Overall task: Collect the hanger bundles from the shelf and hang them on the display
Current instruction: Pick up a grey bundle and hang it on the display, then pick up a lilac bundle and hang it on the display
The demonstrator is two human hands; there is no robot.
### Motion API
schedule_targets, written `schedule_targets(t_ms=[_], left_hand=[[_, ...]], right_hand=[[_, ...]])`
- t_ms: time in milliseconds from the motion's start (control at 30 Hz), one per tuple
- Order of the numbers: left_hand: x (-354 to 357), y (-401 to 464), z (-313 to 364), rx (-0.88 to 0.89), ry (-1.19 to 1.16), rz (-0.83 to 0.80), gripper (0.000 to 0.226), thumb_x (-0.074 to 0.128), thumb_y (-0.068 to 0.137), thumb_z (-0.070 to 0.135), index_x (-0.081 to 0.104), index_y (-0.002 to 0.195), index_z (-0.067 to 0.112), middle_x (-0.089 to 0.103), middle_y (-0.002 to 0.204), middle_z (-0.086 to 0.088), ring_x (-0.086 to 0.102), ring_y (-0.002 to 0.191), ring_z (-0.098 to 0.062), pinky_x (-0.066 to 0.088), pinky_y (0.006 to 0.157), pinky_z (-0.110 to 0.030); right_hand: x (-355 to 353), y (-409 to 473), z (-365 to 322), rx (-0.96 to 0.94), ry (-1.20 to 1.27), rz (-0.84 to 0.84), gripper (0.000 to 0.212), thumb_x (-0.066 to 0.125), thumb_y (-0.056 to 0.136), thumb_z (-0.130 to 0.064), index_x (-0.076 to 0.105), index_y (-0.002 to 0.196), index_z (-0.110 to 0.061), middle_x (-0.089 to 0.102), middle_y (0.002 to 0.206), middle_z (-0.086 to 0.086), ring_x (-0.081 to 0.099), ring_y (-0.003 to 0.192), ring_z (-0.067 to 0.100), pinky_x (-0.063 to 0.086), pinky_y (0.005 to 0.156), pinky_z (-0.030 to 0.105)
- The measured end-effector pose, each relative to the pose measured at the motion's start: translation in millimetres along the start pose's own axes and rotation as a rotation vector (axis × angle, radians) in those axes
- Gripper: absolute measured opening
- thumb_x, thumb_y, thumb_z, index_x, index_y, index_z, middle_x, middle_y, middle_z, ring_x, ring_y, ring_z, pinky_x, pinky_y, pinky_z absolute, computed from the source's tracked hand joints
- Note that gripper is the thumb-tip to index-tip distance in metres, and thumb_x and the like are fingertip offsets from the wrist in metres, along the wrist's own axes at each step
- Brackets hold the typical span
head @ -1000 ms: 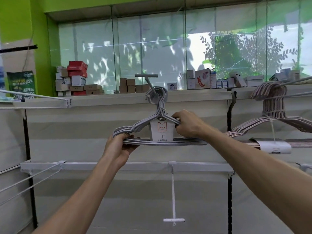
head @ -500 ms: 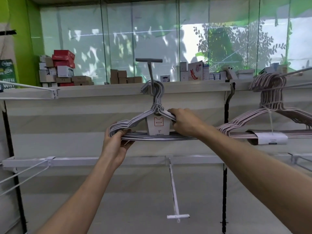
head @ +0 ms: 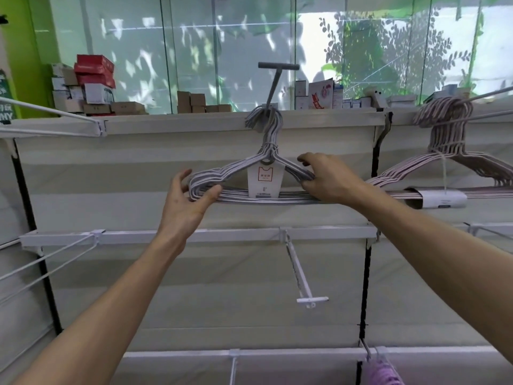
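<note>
A grey hanger bundle point(head: 238, 169) with a white card label hangs by its hooks on a grey T-ended peg point(head: 273, 84) at the top of the display wall. My left hand point(head: 186, 204) is at the bundle's left shoulder with fingers spread; only the thumb touches the bottom bars. On the right shoulder, my right hand point(head: 327, 179) has its fingers curled over the wires. A second, pinkish hanger bundle point(head: 444, 140) hangs on a white peg to the right.
An unused white peg point(head: 299, 273) juts out below the grey bundle. Long white wire arms point(head: 50, 112) stick out at the left. Cardboard boxes point(head: 91, 84) stand on the top ledge before the window. Purple hangers point(head: 380, 370) show at the bottom right.
My left hand has loosened from a grip on the left shoulder to spread fingers. The bundle stays hooked on the grey peg, and my right hand keeps its hold.
</note>
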State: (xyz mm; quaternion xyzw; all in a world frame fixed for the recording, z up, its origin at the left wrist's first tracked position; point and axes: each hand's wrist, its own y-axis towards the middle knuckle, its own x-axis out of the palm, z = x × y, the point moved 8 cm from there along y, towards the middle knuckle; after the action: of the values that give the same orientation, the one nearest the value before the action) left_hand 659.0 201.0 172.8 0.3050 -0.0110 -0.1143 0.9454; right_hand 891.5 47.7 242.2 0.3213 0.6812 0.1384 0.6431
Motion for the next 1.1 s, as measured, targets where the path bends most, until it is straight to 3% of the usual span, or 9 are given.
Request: schedule_targets(t_ms=[100, 200, 333, 500, 600, 733, 833, 967, 1100], left_hand=[[-14, -7, 4, 0.070, 0.122, 0.044, 0.060, 0.073, 0.087, 0.038, 0.044, 0.138, 0.028, 0.051, 0.135, 0.002, 0.059, 0.111, -0.020, 0.050, 0.088, -0.032], [-21, -20, 5, 0.112, 0.171, 0.041, 0.052, 0.070, 0.088, 0.037, 0.046, 0.134, 0.034, 0.047, 0.137, 0.002, 0.059, 0.111, -0.020, 0.053, 0.093, -0.042], [-22, -52, 28, 0.195, 0.100, 0.045, 0.039, 0.065, 0.093, 0.021, 0.053, 0.130, 0.026, 0.056, 0.126, 0.004, 0.061, 0.105, -0.016, 0.052, 0.081, -0.025], [3, -107, 71, 0.281, -0.037, -0.147, 0.012, 0.062, 0.096, 0.018, 0.066, 0.105, 0.026, 0.069, 0.098, 0.005, 0.068, 0.096, -0.021, 0.055, 0.089, -0.050], [30, -146, 101, 0.353, -0.035, -0.325, 0.007, 0.065, 0.093, 0.029, 0.069, 0.098, 0.028, 0.072, 0.094, 0.002, 0.070, 0.093, -0.018, 0.056, 0.088, -0.043], [72, -196, 144, 0.461, -0.014, -0.492, 0.022, 0.060, 0.085, 0.048, 0.069, 0.099, 0.032, 0.072, 0.097, 0.002, 0.069, 0.095, -0.018, 0.054, 0.085, -0.025], [113, -241, 176, 0.592, -0.002, -0.607, 0.019, 0.058, 0.090, 0.045, 0.067, 0.100, 0.032, 0.071, 0.098, 0.004, 0.068, 0.095, -0.022, 0.053, 0.083, -0.030], [182, -314, 218, 0.787, 0.033, -0.715, 0.017, 0.058, 0.091, 0.038, 0.068, 0.099, 0.027, 0.067, 0.092, 0.019, 0.066, 0.089, -0.009, 0.047, 0.076, -0.014], [260, -386, 240, 0.832, -0.061, -0.866, 0.016, 0.059, 0.091, 0.036, 0.068, 0.099, 0.026, 0.065, 0.091, 0.021, 0.063, 0.083, -0.003, 0.047, 0.071, -0.015]], right_hand=[[-14, -21, -8, -0.041, 0.009, 0.037, 0.055, 0.066, 0.092, -0.029, 0.050, 0.141, -0.011, 0.060, 0.135, 0.010, 0.057, 0.120, 0.026, 0.048, 0.101, 0.040], [-31, -49, -17, -0.079, 0.021, 0.105, 0.051, 0.064, 0.094, -0.034, 0.052, 0.139, -0.014, 0.059, 0.135, 0.005, 0.056, 0.120, 0.021, 0.046, 0.100, 0.037], [-50, -86, -20, -0.085, 0.052, 0.194, 0.040, 0.061, 0.097, -0.030, 0.057, 0.133, -0.016, 0.063, 0.129, 0.001, 0.058, 0.114, 0.015, 0.043, 0.094, 0.027], [-75, -130, -7, -0.054, 0.114, 0.281, 0.031, 0.062, 0.095, -0.028, 0.064, 0.124, -0.017, 0.069, 0.114, -0.004, 0.062, 0.098, 0.008, 0.053, 0.087, 0.030], [-101, -160, 4, -0.040, 0.144, 0.348, 0.025, 0.064, 0.095, -0.026, 0.068, 0.117, -0.016, 0.071, 0.106, -0.005, 0.065, 0.092, 0.006, 0.054, 0.084, 0.025], [-143, -206, 25, -0.021, 0.141, 0.412, 0.022, 0.065, 0.094, -0.024, 0.071, 0.113, -0.014, 0.073, 0.101, -0.005, 0.067, 0.088, 0.005, 0.054, 0.082, 0.024], [-177, -250, 50, 0.006, 0.123, 0.437, 0.020, 0.064, 0.094, -0.025, 0.072, 0.110, -0.014, 0.074, 0.096, -0.007, 0.068, 0.085, 0.005, 0.054, 0.080, 0.021], [-221, -318, 92, 0.084, 0.067, 0.432, 0.019, 0.065, 0.093, -0.023, 0.072, 0.109, -0.013, 0.073, 0.093, -0.008, 0.067, 0.085, 0.006, 0.051, 0.074, 0.013], [-258, -396, 148, 0.209, -0.007, 0.401, 0.020, 0.065, 0.094, -0.024, 0.072, 0.110, -0.015, 0.073, 0.093, -0.008, 0.067, 0.082, 0.005, 0.053, 0.077, 0.022]])
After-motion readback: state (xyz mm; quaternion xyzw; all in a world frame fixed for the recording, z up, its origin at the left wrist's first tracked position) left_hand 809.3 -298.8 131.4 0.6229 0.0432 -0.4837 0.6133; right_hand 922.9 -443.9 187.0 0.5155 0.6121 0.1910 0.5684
